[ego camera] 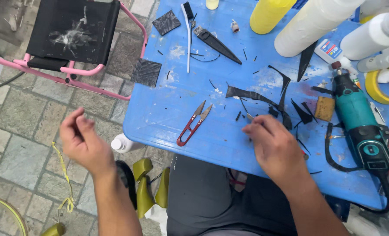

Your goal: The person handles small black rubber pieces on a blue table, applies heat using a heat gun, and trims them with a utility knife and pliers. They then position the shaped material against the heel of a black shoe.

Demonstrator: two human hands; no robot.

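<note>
Over the near edge of the blue table, the right hand is resting palm-down, its fingers curled and pinching a thin, pale sliver whose tip is poking out toward the upper left — what that sliver is, I cannot tell. Just beyond those fingertips, a long black strip is lying on the tabletop, its long axis running from the left to the right and curving down toward the hand at its far end, so it is sitting up and slightly right of the knuckles, close but not touching. To the left of the right hand, the red-handled thread snips are lying with blades pointing up and to the right, handle loop toward the table edge — near that hand, well apart from the other one. The left hand is hovering off the table, over the paved floor, fingers loosely curled with thumb meeting fingertips; whether it is holding anything is unclear. The right hand is plainly the nearer to both strip and snips. A teal rotary tool is lying at the right, lengthwise toward the person.
</note>
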